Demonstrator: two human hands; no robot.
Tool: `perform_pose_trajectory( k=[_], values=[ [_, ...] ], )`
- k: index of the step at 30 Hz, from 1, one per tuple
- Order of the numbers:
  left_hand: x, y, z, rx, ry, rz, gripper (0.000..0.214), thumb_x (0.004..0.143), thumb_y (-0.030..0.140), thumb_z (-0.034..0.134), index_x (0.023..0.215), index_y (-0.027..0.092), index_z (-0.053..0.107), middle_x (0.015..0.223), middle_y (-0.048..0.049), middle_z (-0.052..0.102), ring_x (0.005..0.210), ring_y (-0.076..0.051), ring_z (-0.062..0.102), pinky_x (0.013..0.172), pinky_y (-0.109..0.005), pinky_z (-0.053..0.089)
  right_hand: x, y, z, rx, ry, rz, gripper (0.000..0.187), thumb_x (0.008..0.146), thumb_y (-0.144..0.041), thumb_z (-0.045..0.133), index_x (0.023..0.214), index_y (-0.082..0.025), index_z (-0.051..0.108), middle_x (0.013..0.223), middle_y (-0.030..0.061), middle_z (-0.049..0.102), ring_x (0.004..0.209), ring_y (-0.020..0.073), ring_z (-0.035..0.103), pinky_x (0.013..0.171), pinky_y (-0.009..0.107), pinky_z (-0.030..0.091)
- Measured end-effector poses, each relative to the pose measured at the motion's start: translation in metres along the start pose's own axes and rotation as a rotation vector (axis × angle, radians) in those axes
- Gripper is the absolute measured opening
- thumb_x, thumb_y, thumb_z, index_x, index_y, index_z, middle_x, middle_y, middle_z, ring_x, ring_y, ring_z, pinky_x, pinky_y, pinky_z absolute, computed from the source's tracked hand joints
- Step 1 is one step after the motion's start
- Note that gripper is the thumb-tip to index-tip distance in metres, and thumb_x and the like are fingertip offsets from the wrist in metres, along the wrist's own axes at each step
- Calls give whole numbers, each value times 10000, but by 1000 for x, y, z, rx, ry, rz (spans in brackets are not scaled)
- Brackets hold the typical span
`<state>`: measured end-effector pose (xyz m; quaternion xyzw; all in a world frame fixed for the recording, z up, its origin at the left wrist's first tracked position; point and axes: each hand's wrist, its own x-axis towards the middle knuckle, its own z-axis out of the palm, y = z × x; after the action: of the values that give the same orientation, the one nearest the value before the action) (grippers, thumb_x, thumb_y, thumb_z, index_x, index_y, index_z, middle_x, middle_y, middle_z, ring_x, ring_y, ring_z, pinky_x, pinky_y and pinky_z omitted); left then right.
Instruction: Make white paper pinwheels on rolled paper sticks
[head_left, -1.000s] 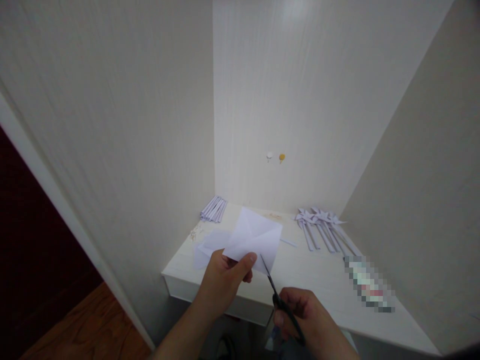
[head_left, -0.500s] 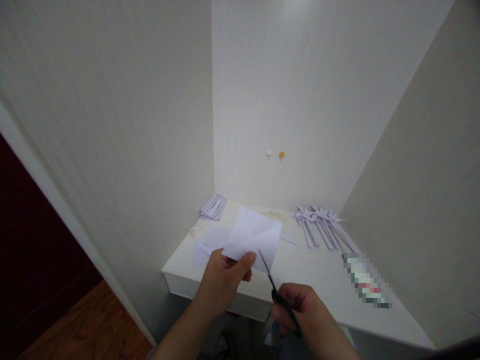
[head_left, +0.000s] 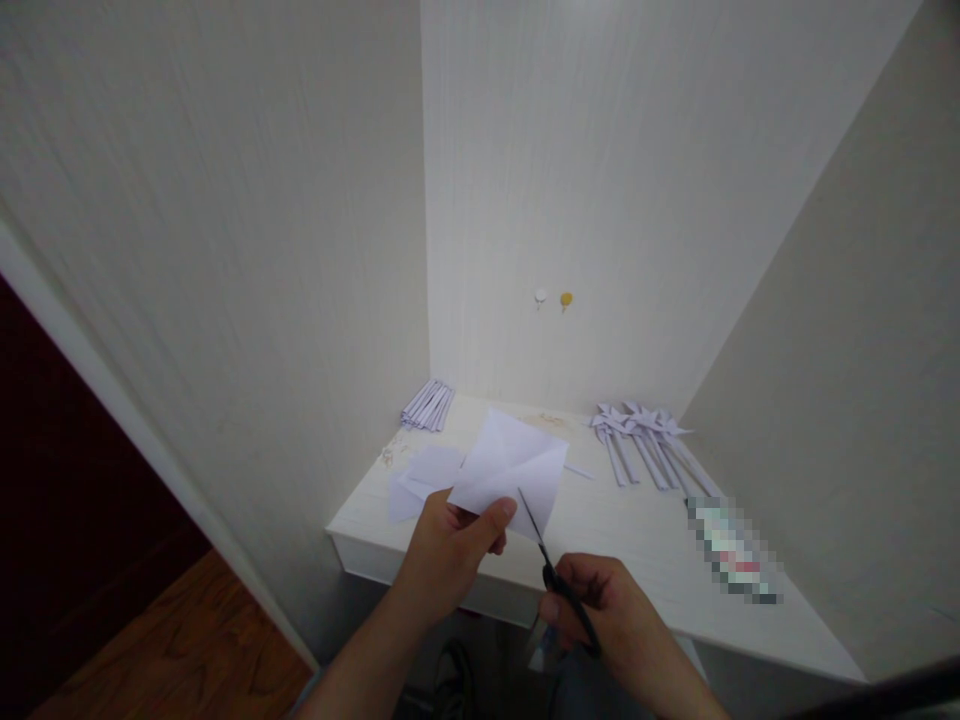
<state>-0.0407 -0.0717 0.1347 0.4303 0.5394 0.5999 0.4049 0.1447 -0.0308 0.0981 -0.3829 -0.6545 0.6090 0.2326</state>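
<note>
A white square of paper [head_left: 517,455] with diagonal creases is pinched between the thumb and fingers of my left hand [head_left: 461,540], tilted above the desk. My right hand [head_left: 600,605] is closed round the black handles of a pair of scissors [head_left: 541,545]. One scissor blade lies over the paper's near right part; the other blade is hidden, apparently beneath the sheet. Behind my left hand, more white sheets [head_left: 424,475] lie on the desk.
On the white desk [head_left: 637,560], a bundle of rolled paper sticks [head_left: 429,406] lies at the back left. Several paper pinwheels on sticks [head_left: 637,425] lie at the back right, near a blurred-out packet [head_left: 731,550]. Two hooks [head_left: 566,300] hang on the back wall; panels flank both sides.
The view has shifted slightly, so the desk sits a little higher. Both hands keep their grips, and the scissors and paper hold nearly the same position relative to each other.
</note>
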Motion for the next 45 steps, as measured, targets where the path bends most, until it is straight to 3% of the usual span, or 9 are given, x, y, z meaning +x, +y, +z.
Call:
perform_pose_trajectory(
  k=[13, 32, 45],
  values=[
    [2, -1, -1, 36, -27, 6, 395, 714, 494, 699, 473, 203, 580, 478, -3, 560, 490, -139, 524, 541, -269, 462, -2, 1, -2, -80, 4, -3, 521, 680, -629, 790, 562, -201, 516, 500, -35, 498, 506, 100, 402, 513, 256, 285],
    [1, -2, -2, 32, -15, 13, 387, 728, 481, 702, 490, 199, 584, 493, -12, 578, 502, -144, 529, 551, -273, 454, -2, 2, -2, -100, 40, -19, 499, 711, -578, 792, 559, -202, 501, 493, -38, 495, 502, 99, 392, 512, 255, 271],
    [-1, 1, 0, 33, -23, 16, 388, 717, 486, 694, 482, 205, 568, 486, -6, 554, 503, -145, 519, 537, -272, 441, -1, 3, -2, -67, 4, -14, 563, 673, -685, 792, 589, -188, 541, 506, -28, 513, 512, 106, 420, 522, 254, 292]
  ],
)
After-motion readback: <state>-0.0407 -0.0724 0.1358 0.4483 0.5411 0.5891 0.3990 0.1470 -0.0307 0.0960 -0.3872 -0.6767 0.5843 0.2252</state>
